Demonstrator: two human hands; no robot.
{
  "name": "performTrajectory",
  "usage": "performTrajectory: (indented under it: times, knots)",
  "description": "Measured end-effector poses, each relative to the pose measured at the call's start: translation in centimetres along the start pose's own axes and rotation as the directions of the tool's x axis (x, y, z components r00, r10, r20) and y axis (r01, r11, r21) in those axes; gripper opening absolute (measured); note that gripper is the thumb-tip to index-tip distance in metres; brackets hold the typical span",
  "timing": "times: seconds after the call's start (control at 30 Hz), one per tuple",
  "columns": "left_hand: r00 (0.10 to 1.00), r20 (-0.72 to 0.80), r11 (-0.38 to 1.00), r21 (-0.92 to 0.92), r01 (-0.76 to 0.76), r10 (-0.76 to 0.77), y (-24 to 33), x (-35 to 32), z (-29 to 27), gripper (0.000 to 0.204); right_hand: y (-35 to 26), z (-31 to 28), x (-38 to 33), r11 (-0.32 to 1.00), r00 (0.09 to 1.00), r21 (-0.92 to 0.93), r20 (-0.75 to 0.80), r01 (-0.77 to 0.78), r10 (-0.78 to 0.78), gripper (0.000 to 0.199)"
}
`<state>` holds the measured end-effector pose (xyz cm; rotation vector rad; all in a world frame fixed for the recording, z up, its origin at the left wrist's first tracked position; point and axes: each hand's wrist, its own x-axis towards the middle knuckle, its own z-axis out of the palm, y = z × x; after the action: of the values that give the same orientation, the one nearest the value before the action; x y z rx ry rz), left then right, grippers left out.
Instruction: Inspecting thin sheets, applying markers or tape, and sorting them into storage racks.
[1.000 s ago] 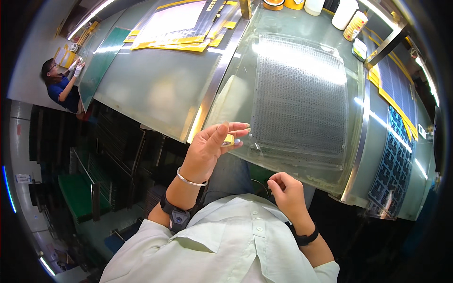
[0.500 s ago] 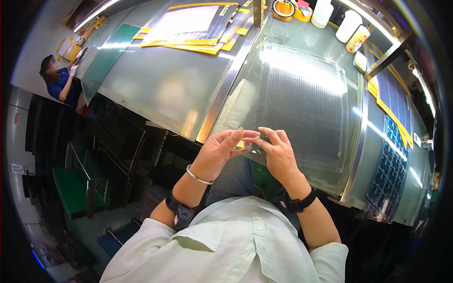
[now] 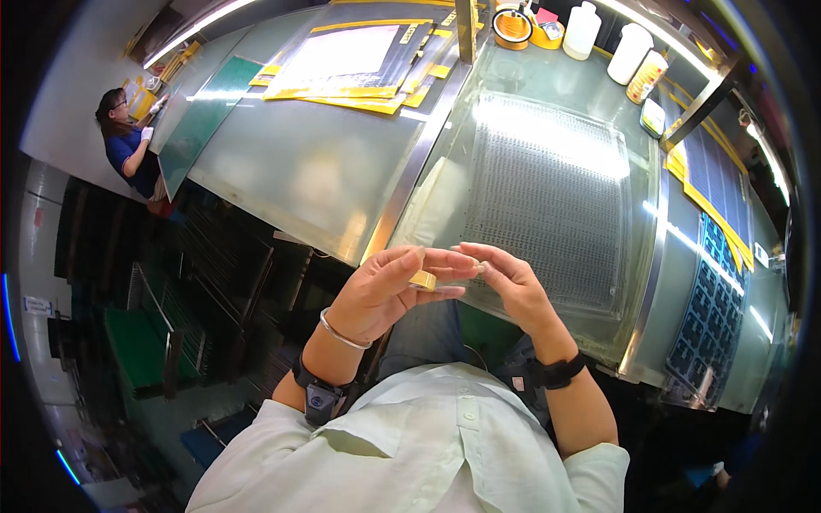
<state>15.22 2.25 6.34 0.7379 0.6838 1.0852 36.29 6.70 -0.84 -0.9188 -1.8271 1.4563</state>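
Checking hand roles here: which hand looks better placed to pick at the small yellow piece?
Probably the right hand: its fingertips pinch beside the small yellow piece, which lies in the left hand, so the left looks busy supporting it.

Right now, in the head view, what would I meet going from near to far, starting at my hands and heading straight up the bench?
Left hand and right hand pinching a small yellow piece → perforated metal plate lit from above → white bottles and yellow tape roll at the far edge.
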Motion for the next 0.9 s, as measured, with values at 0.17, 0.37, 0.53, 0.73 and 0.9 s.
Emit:
performTrajectory:
  times: [0.17,0.37,0.53,0.73,0.9]
  knots:
    - [0.976,0.219,0.984,-0.176,0.033,0.007,-0.3,-0.1,-1.2,0.045,-1.8,-1.3,-1.3,0.778,0.969,0.596,0.238,-0.198,0.065,0.032]
    - [0.990,0.144,0.977,-0.211,0.029,0.002,0.9,-0.7,0.5,0.047,-1.5,-2.1,-4.6,0.785,0.950,0.551,0.272,-0.282,0.150,0.022]
    - [0.974,0.223,0.979,-0.204,0.009,0.037,1.6,-0.7,0.1,0.037,-0.1,-3.1,-7.8,0.825,0.949,0.469,0.131,-0.315,0.288,0.015]
    - [0.966,0.251,0.981,-0.194,-0.017,0.066,1.8,-0.8,0.2,0.035,0.3,-4.0,-11.3,0.781,0.916,0.539,-0.041,-0.315,0.398,0.014]
    - [0.966,0.256,0.983,-0.183,0.014,0.033,1.1,-0.5,0.4,0.034,-0.1,-4.6,-12.7,0.721,0.847,0.571,-0.082,-0.393,0.526,0.010]
